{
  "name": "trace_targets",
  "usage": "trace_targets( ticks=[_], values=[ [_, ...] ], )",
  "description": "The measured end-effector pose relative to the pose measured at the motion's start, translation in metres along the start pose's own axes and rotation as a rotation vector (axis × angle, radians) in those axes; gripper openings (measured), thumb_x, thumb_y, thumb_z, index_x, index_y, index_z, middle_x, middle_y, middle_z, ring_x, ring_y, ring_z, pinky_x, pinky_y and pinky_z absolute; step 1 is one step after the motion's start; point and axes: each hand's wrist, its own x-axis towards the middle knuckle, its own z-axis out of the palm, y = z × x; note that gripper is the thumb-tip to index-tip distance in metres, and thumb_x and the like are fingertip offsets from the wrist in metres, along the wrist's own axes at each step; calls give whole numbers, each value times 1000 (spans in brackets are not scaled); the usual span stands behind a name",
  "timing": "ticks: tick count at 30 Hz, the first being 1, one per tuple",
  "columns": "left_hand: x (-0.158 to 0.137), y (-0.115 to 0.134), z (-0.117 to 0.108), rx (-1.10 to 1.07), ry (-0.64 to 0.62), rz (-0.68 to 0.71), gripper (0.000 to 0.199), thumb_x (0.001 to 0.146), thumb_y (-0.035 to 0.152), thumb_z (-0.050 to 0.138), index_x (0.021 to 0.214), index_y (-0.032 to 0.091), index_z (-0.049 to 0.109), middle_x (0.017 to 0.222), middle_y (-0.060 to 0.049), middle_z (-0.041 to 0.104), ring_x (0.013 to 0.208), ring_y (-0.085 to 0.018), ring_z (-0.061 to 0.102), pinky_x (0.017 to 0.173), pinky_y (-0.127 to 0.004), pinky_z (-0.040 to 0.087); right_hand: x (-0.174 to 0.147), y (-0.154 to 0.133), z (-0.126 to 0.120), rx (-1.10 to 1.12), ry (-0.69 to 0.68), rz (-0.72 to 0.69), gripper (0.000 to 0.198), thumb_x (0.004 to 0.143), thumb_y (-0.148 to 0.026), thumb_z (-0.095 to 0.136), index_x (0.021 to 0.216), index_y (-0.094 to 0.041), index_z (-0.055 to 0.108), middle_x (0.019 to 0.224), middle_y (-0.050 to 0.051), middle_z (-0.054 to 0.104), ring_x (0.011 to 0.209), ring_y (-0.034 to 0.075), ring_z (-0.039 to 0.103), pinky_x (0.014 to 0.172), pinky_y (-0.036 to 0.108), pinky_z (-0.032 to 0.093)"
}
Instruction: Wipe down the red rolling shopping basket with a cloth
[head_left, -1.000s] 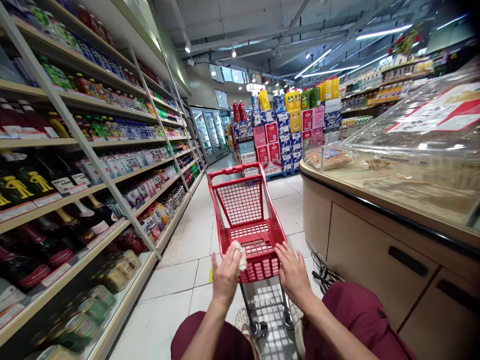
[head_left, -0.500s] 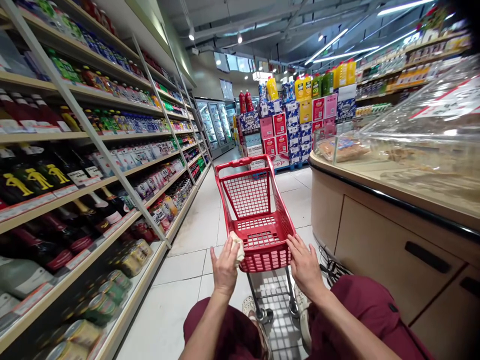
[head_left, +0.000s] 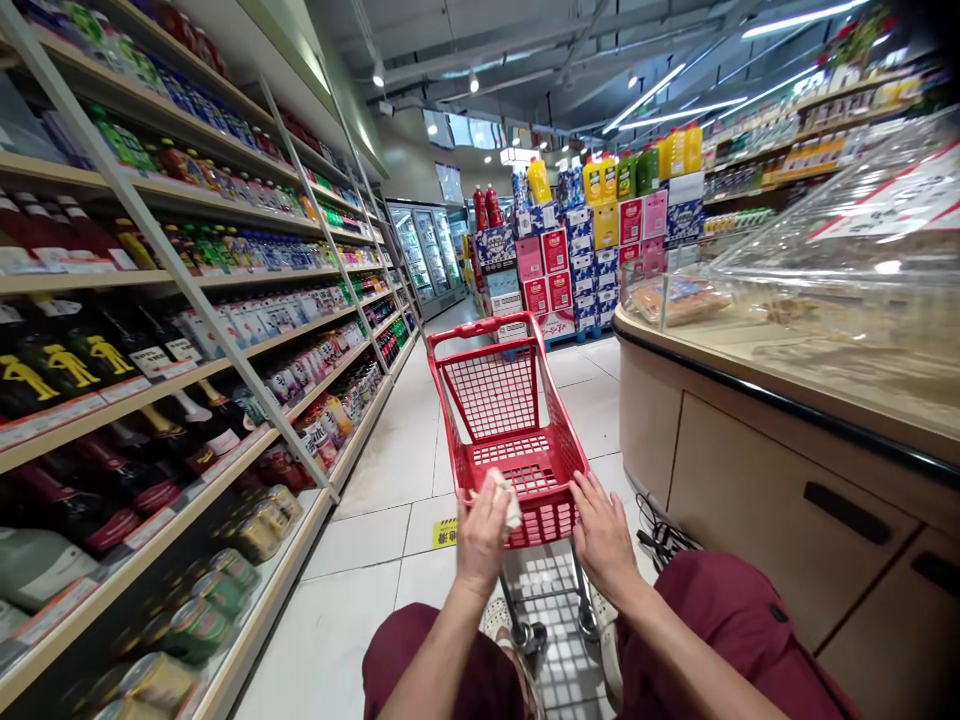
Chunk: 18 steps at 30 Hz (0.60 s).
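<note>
A red plastic shopping cart stands right in front of me, its near end between my knees. My left hand is closed on a pale, crumpled cloth and presses it to the near rim, left of the middle. Part of the cloth is hidden behind the fingers. My right hand lies on the near right corner of the cart with its fingers stretched out, holding nothing else. The cart basket has nothing in it.
Drink shelves line the left side. A wooden counter with a clear cover curves along the right, cables on the floor beside it. Stacked drink cartons stand ahead. A yellow floor sticker lies left of the cart.
My left hand has slid the cloth rightward along the cart's near rim, uncovering the yellow floor sticker. My right hand stays at the near right corner.
</note>
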Motion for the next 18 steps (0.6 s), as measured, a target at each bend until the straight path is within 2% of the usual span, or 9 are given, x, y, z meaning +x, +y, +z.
trace_targets(
  ticks=[2,4,6,8,10,12,14,16,18],
  values=[
    [6,12,5,-47,-19,85,32,81,15,45,112,21,51,121,-10,53,112,-17,48,105,-45,16,-1,0,2,8,4,-27,51,74,-4,29,122,-12,44,131,10,42,126,21,27,98,47,27],
    [6,11,4,-56,-21,101,35,80,12,45,112,22,51,120,-10,54,110,-18,50,105,-47,14,-1,2,1,9,9,-44,52,73,-4,30,122,-14,44,130,9,43,126,21,28,98,48,27],
    [0,-6,-3,-15,-5,26,38,80,9,41,114,21,50,118,-12,55,108,-19,52,104,-50,10,0,4,0,14,17,-43,52,74,-4,30,122,-15,44,129,8,45,126,21,28,98,48,27],
    [-8,-23,-12,58,15,-107,41,80,5,36,115,20,49,119,-13,53,108,-20,52,103,-54,6,0,3,-1,26,31,-20,53,74,-3,29,124,-16,43,129,8,44,126,21,28,98,48,28],
    [-12,-28,-14,76,18,-159,41,80,5,35,115,20,49,120,-14,52,108,-20,52,103,-54,8,-1,-2,-1,39,36,-2,53,74,-3,29,124,-15,42,130,9,43,126,21,28,98,48,28],
    [-9,-14,-8,34,5,-112,38,80,8,39,114,20,50,120,-13,53,109,-20,51,103,-52,12,-2,-6,1,48,30,-10,51,75,-3,28,123,-14,42,130,10,43,126,22,27,98,48,28],
    [0,9,3,-17,-4,-41,37,79,11,43,114,21,50,120,-12,53,110,-20,50,104,-49,16,-3,-9,1,58,25,-47,50,75,-3,29,122,-13,44,130,10,43,126,22,28,98,48,28],
    [10,30,14,-53,-11,20,38,80,13,44,116,22,48,121,-10,53,112,-19,48,104,-48,18,-2,-11,-1,76,35,-94,51,74,-4,31,122,-14,44,129,9,44,125,22,29,98,49,28],
    [15,41,19,-72,-18,56,42,80,13,41,122,21,42,122,-10,52,114,-18,47,105,-46,17,0,-16,-5,120,40,-174,51,73,-6,33,123,-15,44,128,10,45,125,22,31,98,47,29]
  ],
)
